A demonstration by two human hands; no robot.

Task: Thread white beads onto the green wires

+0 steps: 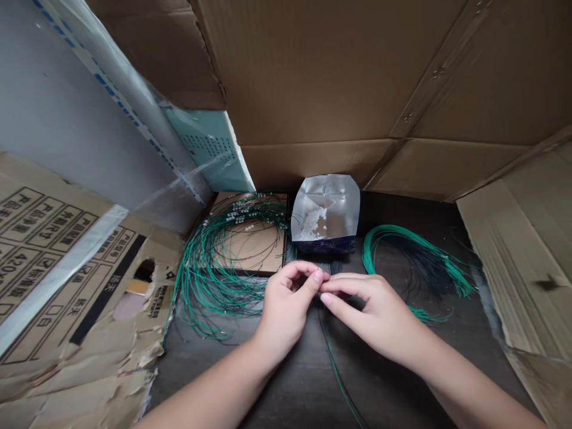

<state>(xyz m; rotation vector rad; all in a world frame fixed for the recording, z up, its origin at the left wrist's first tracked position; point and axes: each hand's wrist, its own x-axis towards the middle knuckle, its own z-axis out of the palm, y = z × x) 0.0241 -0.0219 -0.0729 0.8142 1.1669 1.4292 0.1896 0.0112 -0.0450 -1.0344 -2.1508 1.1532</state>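
Close together at the middle of the view, my left hand (288, 301) and my right hand (373, 304) both pinch a thin cord. Its dark and green length (332, 357) hangs from my fingertips toward the near edge of the table. Whatever small part sits between the fingertips is mostly hidden. Just beyond my hands stands an open foil pouch (344, 205), silver inside, with small white beads (314, 223) in it. A loose bundle of green and dark cords (196, 262), many carrying white beads, lies to the left, partly over a flat brown box (263, 253).
On the right, another bundle of green and black cords (402, 235) curves across the dark table (286, 381). Tall cardboard (339, 77) walls the back, with more cardboard (527, 256) at right and a torn printed carton (102, 298) at left. A teal printed panel (210, 146) leans behind.
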